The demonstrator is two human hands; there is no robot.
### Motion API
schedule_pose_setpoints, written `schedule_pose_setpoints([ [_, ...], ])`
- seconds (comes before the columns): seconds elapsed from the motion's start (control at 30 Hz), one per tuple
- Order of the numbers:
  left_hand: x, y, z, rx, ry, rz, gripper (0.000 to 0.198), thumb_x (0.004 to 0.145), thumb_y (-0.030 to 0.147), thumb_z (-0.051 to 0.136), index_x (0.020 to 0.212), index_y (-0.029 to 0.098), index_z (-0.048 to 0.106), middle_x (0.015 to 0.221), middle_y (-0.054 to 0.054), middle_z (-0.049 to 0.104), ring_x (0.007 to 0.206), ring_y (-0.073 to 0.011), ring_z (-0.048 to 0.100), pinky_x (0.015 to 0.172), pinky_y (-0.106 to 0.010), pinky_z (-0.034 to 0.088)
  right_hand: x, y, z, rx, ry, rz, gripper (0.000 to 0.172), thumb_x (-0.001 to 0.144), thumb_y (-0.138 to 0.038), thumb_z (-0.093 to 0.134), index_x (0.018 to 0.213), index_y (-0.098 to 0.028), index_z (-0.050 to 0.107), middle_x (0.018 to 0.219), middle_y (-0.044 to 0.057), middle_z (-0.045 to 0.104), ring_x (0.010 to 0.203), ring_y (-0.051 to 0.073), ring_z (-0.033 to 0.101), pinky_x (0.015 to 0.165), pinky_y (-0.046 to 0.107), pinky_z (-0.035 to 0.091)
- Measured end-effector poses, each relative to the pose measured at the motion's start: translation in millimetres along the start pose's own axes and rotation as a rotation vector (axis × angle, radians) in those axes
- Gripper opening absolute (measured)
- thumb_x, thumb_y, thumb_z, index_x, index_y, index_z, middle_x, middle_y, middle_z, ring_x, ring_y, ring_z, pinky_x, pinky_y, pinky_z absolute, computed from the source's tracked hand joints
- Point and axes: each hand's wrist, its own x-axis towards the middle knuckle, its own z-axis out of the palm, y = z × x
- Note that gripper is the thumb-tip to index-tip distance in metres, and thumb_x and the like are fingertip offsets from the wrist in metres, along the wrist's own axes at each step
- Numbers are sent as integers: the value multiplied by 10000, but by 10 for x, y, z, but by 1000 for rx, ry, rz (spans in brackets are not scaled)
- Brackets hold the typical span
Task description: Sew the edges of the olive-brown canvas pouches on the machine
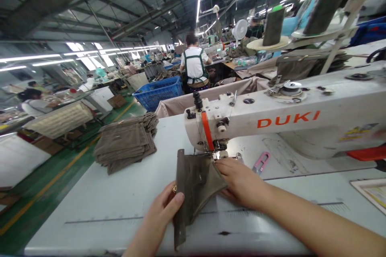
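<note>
- Fabric panel (196,188) — olive-brown, folded, lying on the sewing table at the machine's needle end, top edge up against the presser foot (219,154), lower end hanging toward the table's near edge
- Hands apart, both on the panel — neither one bare of it
- left hand (163,213) — fingers curled round the panel's left folded edge, thumb side up, gripping it
- right hand (241,180) — laid flat over the panel's right side, fingers reaching toward the presser foot, pressing rather than pinching
- DUKI sewing machine (286,120) — white head, orange guard (206,130) on the needle end, right beside the right hand
- pink-handled thread snips (261,162) — on the table behind the right hand, not touching it
- stack of olive-brown fabric pieces (125,144) — on the sewing table (90,209), left of the machine, well apart from both hands
- thread cones (273,26) — upright on a stand above and behind the machine
- blue plastic crate (158,92) — on the far side of the table, past the stack
- co-worker in a white shirt and green apron (193,64) — seated beyond the crate, back to the camera
- more sewing stations and people down the hall, too small to make out
</note>
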Motion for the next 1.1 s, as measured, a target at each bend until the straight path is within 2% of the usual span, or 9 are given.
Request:
schedule_pose_setpoints([
  [0.1,62,19,43,-104,2,94,256,747,289,744,958,170,661,948,-35,703,910,-196,654,769,-247,532,15,-36,-37,-1,-25,-6,121,858,-200,573,955,-180,643,1015,67,632,1037,232,522,949,392,403],
  [0.23,103,-44,160,-483,39,-144,228,781,313,631,942,151,634,780,-34,696,572,-148,638,434,-196,473,28,-22,-26,-39,-22,29,301,811,-105,570,1104,-157,612,1144,88,613,1110,243,489,968,399,377],
  [0.33,43,-118,65,-332,25,-251,382,825,452,589,1029,131,619,733,-48,681,459,-146,595,337,-202,423,5,-17,-18,-60,-38,28,177,900,-150,529,1032,-178,644,1061,73,640,1051,230,515,923,390,385],
  [0.43,-73,-124,-185,285,176,49,518,822,503,611,1195,147,555,951,-98,685,759,-245,690,612,-369,602,-103,-125,-36,-62,-86,4,116,918,-234,576,836,-197,650,871,34,639,890,208,540,836,368,401],
  [0.5,-153,-77,-284,755,292,389,597,793,433,660,1300,165,495,1235,-148,599,1081,-315,624,901,-501,548,-224,-264,-39,-54,-108,4,114,902,-222,609,792,-198,629,839,24,625,843,200,530,792,356,399],
  [0.6,-220,-13,-148,1210,31,799,639,810,275,622,1403,154,419,1458,-168,428,1318,-343,443,1041,-515,457,-425,-486,17,5,-67,10,104,884,-227,638,790,-202,603,827,14,610,825,190,517,742,336,394],
  [0.73,-160,-97,297,1313,-158,1247,335,887,103,480,1198,114,605,1236,-136,635,1137,-251,604,917,-359,564,-622,-665,153,70,130,19,205,941,-191,521,744,-193,579,767,10,603,792,172,530,722,318,404],
  [0.9,-93,-305,455,1187,-175,1293,286,982,115,395,997,124,680,969,-71,721,853,-182,663,763,-294,589,-745,-749,193,105,303,41,261,988,-164,401,878,-188,637,791,22,644,794,165,562,757,316,436],
  [1.1,-129,-331,412,1084,-266,1153,241,962,129,444,1042,133,671,969,-90,711,799,-191,633,711,-320,566,-802,-806,91,144,246,104,234,964,-157,421,904,-190,645,800,37,637,798,184,563,747,330,455],
])
